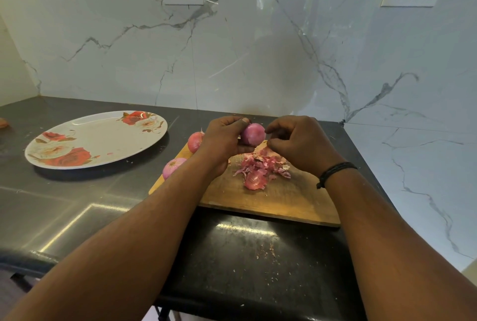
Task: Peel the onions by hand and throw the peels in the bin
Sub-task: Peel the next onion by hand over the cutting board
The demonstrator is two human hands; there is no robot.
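Onion [253, 134] was gripped in our left hand [224, 140]; our right hand [300, 144] pinched at its skin above the peels [260, 168].

Black counter [77, 207] holds plate [103, 124] (floral) and cutting board [284, 199].

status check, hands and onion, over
Left hand grips onion; right hand picking at it. Peels piled on board. Nothing in the way.

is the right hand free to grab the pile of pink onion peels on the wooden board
Probably yes. The right hand hovers just above the pile of pink onion peels on the wooden board, nothing between them; its curled fingers seem busy picking at the purple onion.
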